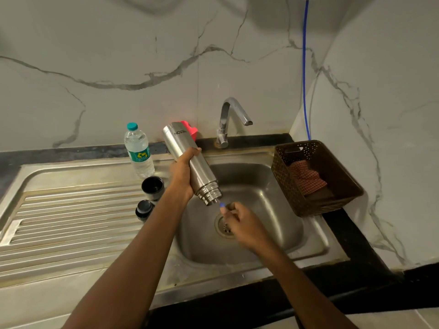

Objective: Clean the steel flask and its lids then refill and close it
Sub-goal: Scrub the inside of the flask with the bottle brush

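Note:
My left hand (181, 176) grips the steel flask (190, 162) round its middle and holds it upside down and tilted, its open mouth pointing down over the sink bowl (268, 233). Just below the mouth, my right hand (241, 222) pinches a thin blue-tipped tool (222, 204); most of the tool is hidden by the fingers. Two black lids stand on the drainboard left of the bowl: a cup-shaped lid (152, 187) and a smaller stopper (144, 210) in front of it.
A plastic water bottle (139, 150) stands behind the lids. The faucet (231, 122) rises at the back of the sink. A brown basket (332, 203) with a checked cloth (306, 178) sits to the right. A pink object (191, 129) shows behind the flask.

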